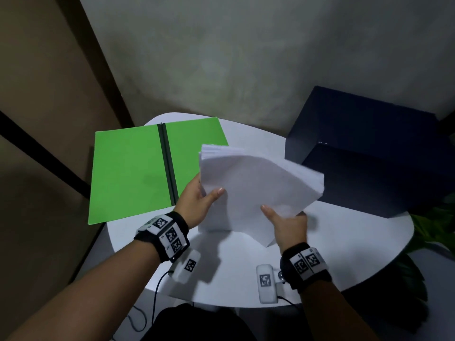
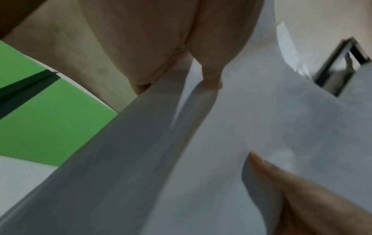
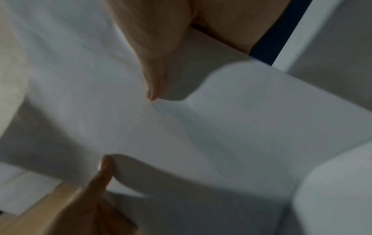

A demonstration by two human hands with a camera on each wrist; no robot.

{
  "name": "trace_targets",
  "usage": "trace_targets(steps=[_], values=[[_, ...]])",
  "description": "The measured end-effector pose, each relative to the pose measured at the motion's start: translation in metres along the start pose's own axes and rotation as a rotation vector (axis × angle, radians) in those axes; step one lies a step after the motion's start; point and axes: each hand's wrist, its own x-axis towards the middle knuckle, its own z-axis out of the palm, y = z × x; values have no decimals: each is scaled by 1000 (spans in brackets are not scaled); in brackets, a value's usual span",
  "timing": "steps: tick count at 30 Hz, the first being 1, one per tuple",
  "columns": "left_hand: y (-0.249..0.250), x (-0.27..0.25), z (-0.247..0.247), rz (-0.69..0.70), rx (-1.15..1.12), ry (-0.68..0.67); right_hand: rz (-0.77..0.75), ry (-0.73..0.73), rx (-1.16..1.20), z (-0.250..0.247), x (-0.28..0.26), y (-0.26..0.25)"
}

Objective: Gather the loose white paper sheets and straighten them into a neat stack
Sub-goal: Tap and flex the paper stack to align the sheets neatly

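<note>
A bundle of white paper sheets (image 1: pixel 253 190) is held tilted above the white table (image 1: pixel 357 242), its edges fanned and uneven at the upper left and right. My left hand (image 1: pixel 199 200) grips the bundle's left edge, thumb on top and fingers behind. My right hand (image 1: pixel 285 222) pinches the lower right edge, thumb lying on the top sheet. In the left wrist view the paper sheets (image 2: pixel 261 127) fill the frame, with the left thumb pressed on them. In the right wrist view the paper sheets (image 3: pixel 100 111) bend under the right thumb.
An open green folder (image 1: pixel 130 171) with a dark spine lies on the table to the left, overhanging its edge. A dark navy box (image 1: pixel 374 153) stands at the back right, close to the sheets. Green leaves (image 1: pixel 433 232) show past the table's right edge.
</note>
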Motion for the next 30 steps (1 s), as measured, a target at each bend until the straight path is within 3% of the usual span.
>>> trace_targets(steps=[7, 11, 16, 20, 24, 30], values=[[-1, 16, -14, -45, -50, 93, -72, -173, -30, 3, 20, -28], [-3, 20, -21, -60, -197, 229, 133, -293, -82, -10, 17, -4], [-5, 28, -28, -29, -381, 350, 249, -165, 54, -16, 12, 12], [4, 39, -38, -6, -411, 296, 111, -305, -104, -5, 27, -16], [11, 38, -40, -51, -293, 192, 28, -385, -95, 17, 32, -34], [-15, 35, -56, -179, -298, 132, 185, -426, 9, 43, 32, -20]])
